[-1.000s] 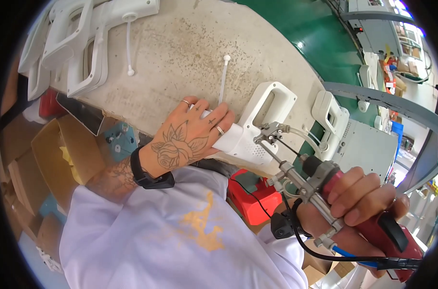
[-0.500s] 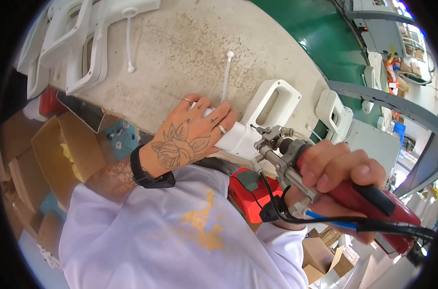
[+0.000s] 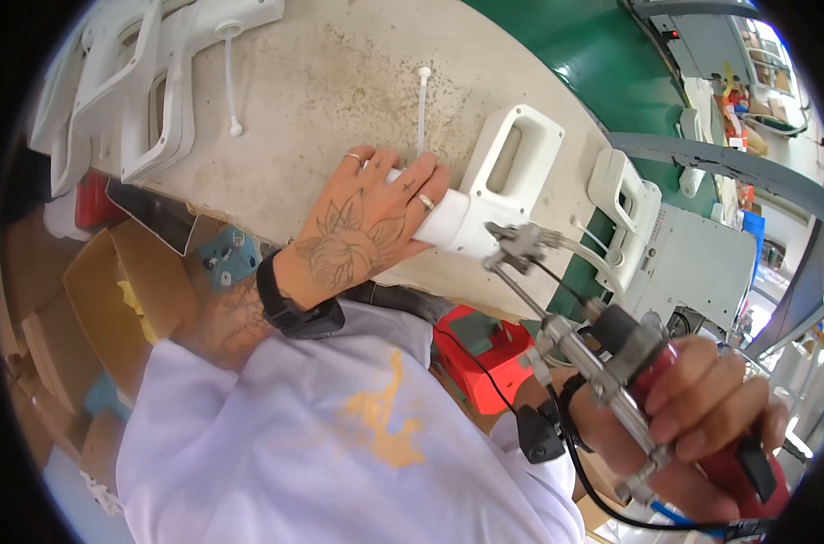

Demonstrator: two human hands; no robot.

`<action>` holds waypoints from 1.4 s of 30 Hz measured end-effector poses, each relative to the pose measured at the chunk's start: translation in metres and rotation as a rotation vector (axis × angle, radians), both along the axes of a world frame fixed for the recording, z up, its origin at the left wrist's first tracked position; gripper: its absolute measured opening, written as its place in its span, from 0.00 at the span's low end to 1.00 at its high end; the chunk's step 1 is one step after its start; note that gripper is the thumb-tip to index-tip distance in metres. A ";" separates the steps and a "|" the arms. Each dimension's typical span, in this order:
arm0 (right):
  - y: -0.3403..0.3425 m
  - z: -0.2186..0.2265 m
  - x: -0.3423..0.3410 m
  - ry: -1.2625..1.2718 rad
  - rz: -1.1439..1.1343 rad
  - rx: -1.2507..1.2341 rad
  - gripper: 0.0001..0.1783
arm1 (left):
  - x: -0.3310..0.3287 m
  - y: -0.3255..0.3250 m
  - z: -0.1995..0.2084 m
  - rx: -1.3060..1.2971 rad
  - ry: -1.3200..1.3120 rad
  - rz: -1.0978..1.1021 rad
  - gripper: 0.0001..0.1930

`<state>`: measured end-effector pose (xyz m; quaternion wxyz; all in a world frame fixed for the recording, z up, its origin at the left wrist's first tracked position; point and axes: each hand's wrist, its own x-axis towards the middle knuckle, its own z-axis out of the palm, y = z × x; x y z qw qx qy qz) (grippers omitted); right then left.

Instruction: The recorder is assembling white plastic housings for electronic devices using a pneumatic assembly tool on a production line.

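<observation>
left hand (image 3: 367, 222), as i see it from afar, is curled over a white part (image 3: 464, 222), gripping it at the near edge of the bench (image 3: 330, 100); my right hand (image 3: 716, 408) is wrapped around a red driver (image 3: 657, 367), its metal tip (image 3: 521, 245) by the part's right end, though i cannot tell if they touch. a white rod (image 3: 423, 104) points away beyond the left hand
</observation>
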<state>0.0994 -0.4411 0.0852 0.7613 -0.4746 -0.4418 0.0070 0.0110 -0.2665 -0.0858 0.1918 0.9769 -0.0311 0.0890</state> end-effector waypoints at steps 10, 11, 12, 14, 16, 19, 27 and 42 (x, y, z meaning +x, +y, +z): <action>-0.005 -0.029 0.001 0.007 0.078 -0.114 0.35 | 0.012 -0.003 -0.004 0.013 -0.058 0.036 0.35; -0.004 -0.031 0.003 0.017 0.111 -0.123 0.37 | 0.012 -0.003 -0.004 0.013 -0.057 0.035 0.35; -0.003 -0.033 0.005 0.018 0.110 -0.122 0.37 | 0.012 -0.003 -0.005 0.005 -0.056 0.035 0.35; 0.000 -0.036 0.008 -0.006 0.146 -0.170 0.39 | 0.012 -0.003 -0.006 -0.003 -0.054 0.035 0.36; 0.001 -0.040 0.010 -0.021 0.146 -0.162 0.39 | 0.013 -0.003 -0.006 -0.005 -0.038 0.024 0.36; 0.002 -0.046 0.008 -0.003 0.125 -0.170 0.37 | 0.012 -0.004 -0.007 -0.013 -0.049 0.026 0.37; 0.003 -0.064 0.002 0.032 0.095 -0.190 0.32 | 0.013 -0.007 -0.006 0.030 -0.047 0.038 0.37; 0.016 -0.015 -0.002 -0.087 0.052 -0.034 0.38 | -0.004 0.003 -0.024 -0.494 -0.056 -0.043 0.38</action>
